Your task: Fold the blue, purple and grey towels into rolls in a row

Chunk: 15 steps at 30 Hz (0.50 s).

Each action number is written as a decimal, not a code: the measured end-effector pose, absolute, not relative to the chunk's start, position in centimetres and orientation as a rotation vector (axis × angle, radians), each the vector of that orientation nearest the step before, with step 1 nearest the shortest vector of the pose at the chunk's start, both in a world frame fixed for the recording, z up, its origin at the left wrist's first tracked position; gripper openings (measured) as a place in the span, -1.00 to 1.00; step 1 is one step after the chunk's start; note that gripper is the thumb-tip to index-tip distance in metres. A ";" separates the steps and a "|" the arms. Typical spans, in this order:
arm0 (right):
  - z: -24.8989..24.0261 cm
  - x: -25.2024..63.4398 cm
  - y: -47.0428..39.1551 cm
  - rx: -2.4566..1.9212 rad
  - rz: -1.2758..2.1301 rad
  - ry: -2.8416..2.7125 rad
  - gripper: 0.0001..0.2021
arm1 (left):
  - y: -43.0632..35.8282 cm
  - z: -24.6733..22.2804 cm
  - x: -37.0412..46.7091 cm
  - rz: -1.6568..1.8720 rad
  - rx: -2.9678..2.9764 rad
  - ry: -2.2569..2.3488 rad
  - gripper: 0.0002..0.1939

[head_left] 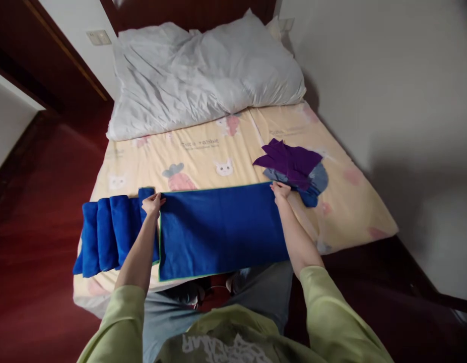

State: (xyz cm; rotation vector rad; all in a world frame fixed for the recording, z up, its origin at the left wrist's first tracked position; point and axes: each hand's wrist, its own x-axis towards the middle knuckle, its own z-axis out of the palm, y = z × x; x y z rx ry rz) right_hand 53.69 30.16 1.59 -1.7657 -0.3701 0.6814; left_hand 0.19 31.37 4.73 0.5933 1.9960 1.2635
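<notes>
Clearly just one blue towel (221, 227), flat in a long rectangle along the near edge of the cream bedsheet (354, 217); soft napped cloth with thin green edging; on it, two bare hands, the left hand (153, 203) in a narrow pinch at the far left corner, the right hand (280, 190) likewise in a narrow pinch on the far edge, near the right end; just to the left, a row of blue rolls (107, 234), at least three plump and tube-shaped, with further blue cloth (135, 217) beside them, exact count impossible to tell; just beyond the right hand, one crumpled heap, a purple cloth (289, 161) in pointed folds over grey-blue cloth (318, 179); farther back, white bedding (206, 75), puffy, wrinkled and faintly glossy; two pale wall plates (98, 38), one to either side of the dark headboard (161, 11); across the bedsheet, printed rabbits and carrots, with "Cute rabbit" readable near the middle, above a smaller line too faint to read; on the shirt (225, 348), whitish lettering, upside down and hard to make out.
</notes>
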 end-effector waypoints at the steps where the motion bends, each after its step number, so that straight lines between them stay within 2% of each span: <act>1: 1.0 53.7 30.9 -1.788 0.670 -0.288 -0.91 | 32.0 4.2 0.0 1.259 0.601 2.020 -0.81; 3: 0.1 54.0 32.1 -1.828 0.648 -0.264 -0.93 | 33.1 3.5 -0.3 1.256 0.634 2.074 -0.81; 7: -1.0 54.3 33.9 -1.958 0.600 -0.462 -0.84 | 34.9 2.3 -0.7 1.256 0.683 2.094 -0.82; 15: -0.8 53.6 35.7 -2.137 0.476 -0.577 -0.74 | 36.6 1.4 -1.0 1.219 0.705 2.143 -0.81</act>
